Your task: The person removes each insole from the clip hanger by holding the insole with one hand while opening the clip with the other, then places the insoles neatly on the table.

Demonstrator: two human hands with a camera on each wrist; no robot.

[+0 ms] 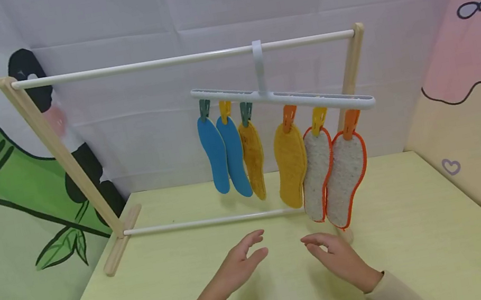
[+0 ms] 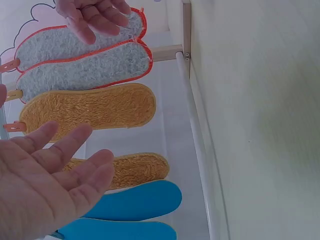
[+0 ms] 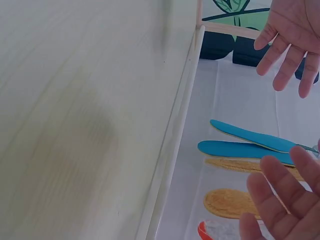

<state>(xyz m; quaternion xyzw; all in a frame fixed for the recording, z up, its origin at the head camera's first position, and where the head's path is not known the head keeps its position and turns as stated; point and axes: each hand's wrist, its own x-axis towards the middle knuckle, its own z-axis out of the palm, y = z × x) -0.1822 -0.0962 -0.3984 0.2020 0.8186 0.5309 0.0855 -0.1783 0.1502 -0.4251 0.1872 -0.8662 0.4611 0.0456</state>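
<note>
Several insoles hang by clips from a pale clothes hanger hooked on a rack's top bar. From left to right come a blue insole, a second blue insole, a narrow brown-yellow insole, a yellow insole, and two grey fleecy insoles edged in red. My left hand hovers over the table with fingers spread and holds nothing. Facing it, below the grey insoles, my right hand is likewise empty, its fingers loosely bent. Both palms show in the wrist views.
The rack has wooden side legs, a white top bar and a white lower bar just above the table. Printed cloth hangs behind and at both sides. The hanger slants, its right end nearer me.
</note>
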